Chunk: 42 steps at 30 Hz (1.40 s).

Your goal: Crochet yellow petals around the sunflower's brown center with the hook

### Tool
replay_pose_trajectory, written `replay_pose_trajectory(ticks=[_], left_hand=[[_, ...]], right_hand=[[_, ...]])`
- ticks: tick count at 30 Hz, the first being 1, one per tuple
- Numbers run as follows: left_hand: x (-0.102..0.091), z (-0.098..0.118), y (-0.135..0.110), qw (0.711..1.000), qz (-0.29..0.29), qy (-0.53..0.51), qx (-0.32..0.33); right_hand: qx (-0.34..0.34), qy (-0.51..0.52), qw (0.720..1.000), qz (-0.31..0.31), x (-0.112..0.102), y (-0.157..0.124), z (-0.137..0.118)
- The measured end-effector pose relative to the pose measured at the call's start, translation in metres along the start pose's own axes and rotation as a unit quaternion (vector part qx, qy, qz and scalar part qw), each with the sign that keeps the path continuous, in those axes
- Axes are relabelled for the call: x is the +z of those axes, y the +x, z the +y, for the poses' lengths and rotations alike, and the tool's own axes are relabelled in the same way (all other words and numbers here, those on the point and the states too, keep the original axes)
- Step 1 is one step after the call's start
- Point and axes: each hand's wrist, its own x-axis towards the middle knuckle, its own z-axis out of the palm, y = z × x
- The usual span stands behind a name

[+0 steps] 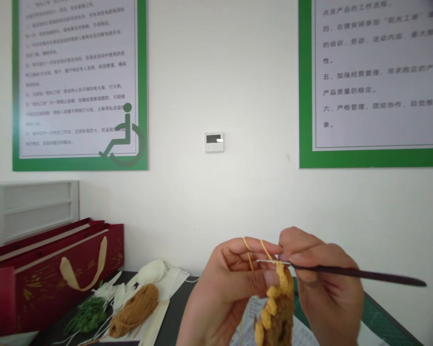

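Observation:
My left hand [223, 288] is closed, pinching a small yellow and brown crocheted piece [276, 312], with a strand of yellow yarn [248, 250] looped over its forefinger. My right hand [324, 283] is closed around a dark crochet hook [361, 275], whose metal tip points left into the top of the piece. Both hands are held up in front of the white wall, close together at the lower middle of the view.
A dark table [173, 312] holds a skein of ochre yarn [135, 310], green yarn [86, 315], white yarn [149, 273] and papers. A red gift bag [50, 274] stands at left, before a white shelf [32, 206]. Two green-framed posters [79, 86] hang on the wall.

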Motion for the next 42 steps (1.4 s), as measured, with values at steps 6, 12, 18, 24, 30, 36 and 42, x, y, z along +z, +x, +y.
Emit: replay_pose_trajectory(ticks=[6, 12, 18, 24, 30, 36, 42], left_hand=[[-0.01, 0.003, -0.002, 0.998, -0.051, 0.013, -0.019], [-0.004, 0.0, -0.003, 0.994, -0.013, 0.071, 0.088], [0.001, -0.003, 0.001, 0.986, 0.063, 0.093, 0.126], [0.0, -0.002, 0.003, 0.983, 0.071, 0.106, 0.135], [0.003, -0.008, 0.009, 0.982, 0.061, 0.097, 0.149], [0.011, -0.022, 0.013, 0.986, 0.082, 0.038, 0.144], [0.009, -0.04, -0.008, 0.991, 0.099, -0.022, 0.085]], right_hand=[[0.139, 0.111, 0.984, 0.021, -0.003, 0.001, -0.009], [0.293, 0.177, 0.939, -0.017, 0.006, 0.001, -0.007], [0.199, 0.088, 0.976, -0.015, 0.012, -0.005, 0.0], [0.248, 0.068, 0.964, 0.071, 0.012, -0.009, 0.004], [0.262, 0.05, 0.941, 0.207, 0.026, -0.013, 0.0], [0.216, 0.039, 0.936, 0.274, 0.03, -0.013, -0.003], [0.214, 0.058, 0.931, 0.291, 0.038, -0.031, -0.017]])
